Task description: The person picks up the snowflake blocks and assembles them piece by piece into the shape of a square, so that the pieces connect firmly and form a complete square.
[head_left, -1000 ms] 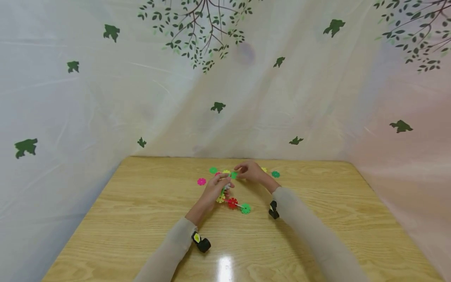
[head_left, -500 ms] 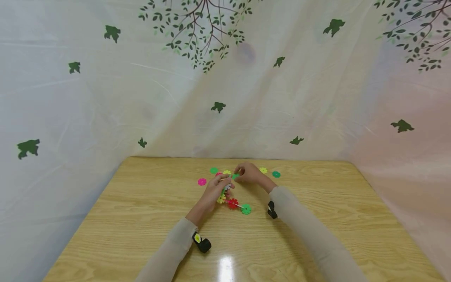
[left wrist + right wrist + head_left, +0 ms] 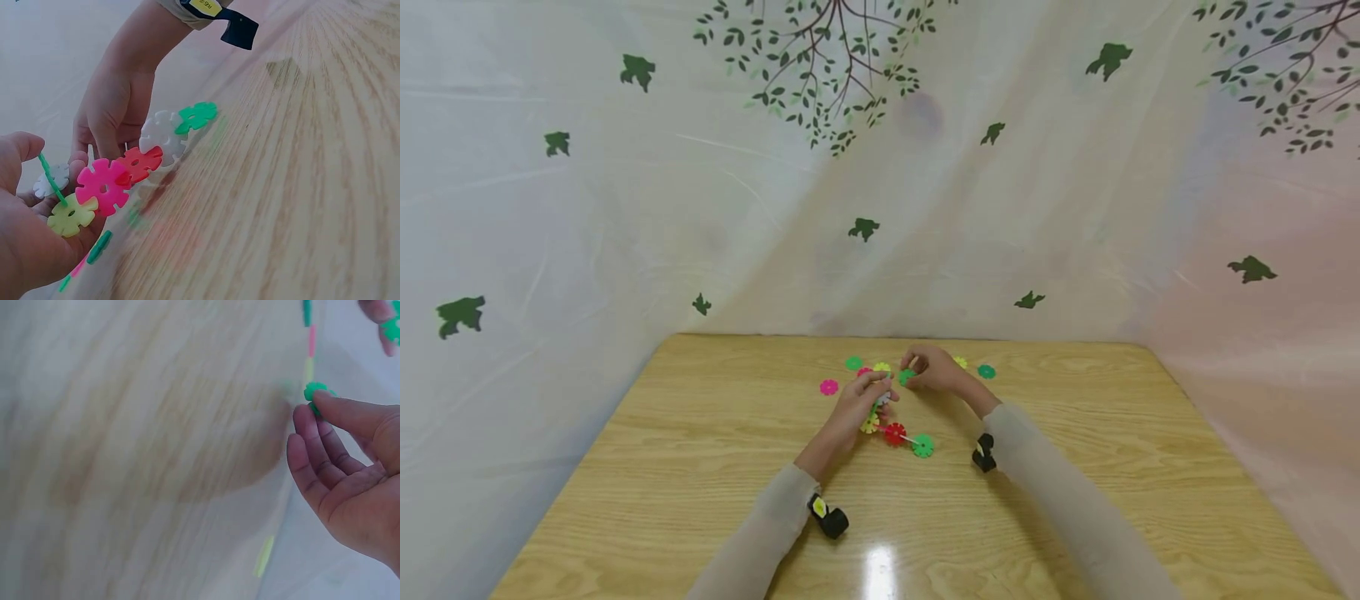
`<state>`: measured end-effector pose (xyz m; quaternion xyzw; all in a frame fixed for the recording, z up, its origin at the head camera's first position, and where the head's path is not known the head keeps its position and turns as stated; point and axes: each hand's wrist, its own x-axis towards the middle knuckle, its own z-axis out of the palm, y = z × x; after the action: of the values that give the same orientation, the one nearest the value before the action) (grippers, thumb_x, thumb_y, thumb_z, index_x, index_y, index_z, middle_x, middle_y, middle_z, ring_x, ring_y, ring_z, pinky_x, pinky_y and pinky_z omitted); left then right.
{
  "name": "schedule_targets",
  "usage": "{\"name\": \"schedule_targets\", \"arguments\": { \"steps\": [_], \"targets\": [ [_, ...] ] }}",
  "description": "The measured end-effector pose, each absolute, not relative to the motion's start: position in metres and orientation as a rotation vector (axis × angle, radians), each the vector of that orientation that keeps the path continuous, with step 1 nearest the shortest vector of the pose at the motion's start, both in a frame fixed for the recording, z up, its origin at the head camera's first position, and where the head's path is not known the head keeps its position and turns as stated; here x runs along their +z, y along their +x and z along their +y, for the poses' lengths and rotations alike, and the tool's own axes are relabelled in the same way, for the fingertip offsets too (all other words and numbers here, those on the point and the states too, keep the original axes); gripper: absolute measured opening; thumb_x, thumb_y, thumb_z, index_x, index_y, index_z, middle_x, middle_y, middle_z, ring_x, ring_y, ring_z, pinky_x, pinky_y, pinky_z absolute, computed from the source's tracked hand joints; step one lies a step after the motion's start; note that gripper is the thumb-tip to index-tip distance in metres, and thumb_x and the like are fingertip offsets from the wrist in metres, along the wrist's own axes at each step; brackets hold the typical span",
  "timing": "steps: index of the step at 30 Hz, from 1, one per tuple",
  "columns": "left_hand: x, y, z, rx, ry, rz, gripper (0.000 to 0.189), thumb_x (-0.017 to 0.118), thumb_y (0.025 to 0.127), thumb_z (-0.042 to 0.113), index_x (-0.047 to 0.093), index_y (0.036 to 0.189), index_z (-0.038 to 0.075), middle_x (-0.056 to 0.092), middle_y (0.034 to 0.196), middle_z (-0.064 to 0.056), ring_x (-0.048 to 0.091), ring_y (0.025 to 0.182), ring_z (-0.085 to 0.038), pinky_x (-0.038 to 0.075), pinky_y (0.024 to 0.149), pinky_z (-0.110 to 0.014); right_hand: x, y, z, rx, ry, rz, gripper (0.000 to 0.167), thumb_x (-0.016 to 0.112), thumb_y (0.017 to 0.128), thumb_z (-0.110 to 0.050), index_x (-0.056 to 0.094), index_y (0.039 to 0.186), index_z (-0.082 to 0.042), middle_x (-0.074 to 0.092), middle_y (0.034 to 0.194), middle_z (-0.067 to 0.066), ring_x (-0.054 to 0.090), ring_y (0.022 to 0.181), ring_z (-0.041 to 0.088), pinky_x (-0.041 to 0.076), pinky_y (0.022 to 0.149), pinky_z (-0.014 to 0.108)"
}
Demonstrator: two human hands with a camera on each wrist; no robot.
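Note:
My left hand [image 3: 850,406] holds a chain of interlocking snowflake discs in the middle of the table's far half. In the left wrist view the chain runs from an edge-on green disc [image 3: 54,180] through yellow [image 3: 70,214], pink [image 3: 103,187], red [image 3: 139,162] and white [image 3: 159,134] to a green end disc [image 3: 199,117]. Another white disc [image 3: 47,185] shows behind the fingers. To the right, my right hand [image 3: 934,369] pinches a loose green snowflake disc [image 3: 906,377] between thumb and fingers, just apart from the left hand. Fingers partly cover this disc in the right wrist view.
Loose discs lie towards the back of the wooden table [image 3: 700,417]: pink [image 3: 829,387] and green [image 3: 853,362] left of the hands, yellow [image 3: 882,367] behind them, another yellow [image 3: 960,362] and a dark green one [image 3: 987,372] to the right. A printed cloth [image 3: 925,250] hangs behind.
The loose green disc has shifted slightly right and towards me in my right hand, away from the left fingertips. My left hand and the chain stay nearly still.

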<state>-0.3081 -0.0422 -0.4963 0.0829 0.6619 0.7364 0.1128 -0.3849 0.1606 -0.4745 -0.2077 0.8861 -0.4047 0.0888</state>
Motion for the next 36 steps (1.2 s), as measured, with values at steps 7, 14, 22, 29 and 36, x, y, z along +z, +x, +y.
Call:
{"name": "schedule_targets", "arguments": {
  "steps": [7, 14, 22, 29, 36],
  "targets": [
    [-0.497, -0.308, -0.042, 2.169, 0.241, 1.925, 0.046, 0.056, 0.106, 0.029, 0.051, 0.142, 0.001, 0.066, 0.097, -0.004, 0.057, 0.076, -0.013, 0.051, 0.068, -0.025, -0.466, -0.371, 0.163, -1.425, -0.656, 2.54, 0.027, 0.068, 0.095, -0.002, 0.069, 0.122, 0.001, 0.071, 0.098, 0.019, 0.07, 0.084, 0.029, 0.06, 0.075, 0.041],
    [-0.495, -0.308, -0.042, 2.165, 0.241, 1.929, 0.045, 0.055, 0.106, 0.03, 0.052, 0.142, 0.003, 0.065, 0.098, -0.004, 0.056, 0.075, -0.013, 0.051, 0.068, -0.025, -0.46, -0.363, 0.163, -1.702, -0.627, 2.448, 0.035, 0.069, 0.096, -0.003, 0.062, 0.128, 0.01, 0.068, 0.098, 0.021, 0.069, 0.082, 0.02, 0.059, 0.086, 0.055],
    [-0.495, -0.308, -0.041, 2.163, 0.251, 1.932, 0.045, 0.055, 0.106, 0.028, 0.052, 0.143, 0.003, 0.066, 0.101, -0.007, 0.056, 0.076, -0.013, 0.052, 0.07, -0.025, -0.455, -0.351, 0.16, -1.801, -0.622, 2.422, 0.03, 0.067, 0.098, -0.006, 0.067, 0.126, 0.004, 0.069, 0.097, 0.017, 0.07, 0.083, 0.019, 0.057, 0.089, 0.058],
    [-0.494, -0.305, -0.04, 2.158, 0.281, 1.939, 0.045, 0.054, 0.106, 0.025, 0.05, 0.144, 0.002, 0.066, 0.111, -0.02, 0.056, 0.076, -0.012, 0.051, 0.069, -0.024, -0.458, -0.344, 0.158, -1.826, -0.64, 2.394, 0.031, 0.066, 0.099, -0.008, 0.067, 0.127, 0.005, 0.072, 0.104, 0.025, 0.068, 0.083, 0.019, 0.059, 0.086, 0.05],
    [-0.494, -0.303, -0.041, 2.13, 0.323, 1.954, 0.043, 0.054, 0.106, 0.024, 0.052, 0.143, 0.001, 0.065, 0.118, -0.028, 0.056, 0.077, -0.013, 0.051, 0.071, -0.023, -0.457, -0.338, 0.157, -1.816, -0.685, 2.416, 0.031, 0.066, 0.099, -0.008, 0.067, 0.126, 0.007, 0.072, 0.11, 0.028, 0.069, 0.086, 0.033, 0.06, 0.08, 0.048]
  ]
}}
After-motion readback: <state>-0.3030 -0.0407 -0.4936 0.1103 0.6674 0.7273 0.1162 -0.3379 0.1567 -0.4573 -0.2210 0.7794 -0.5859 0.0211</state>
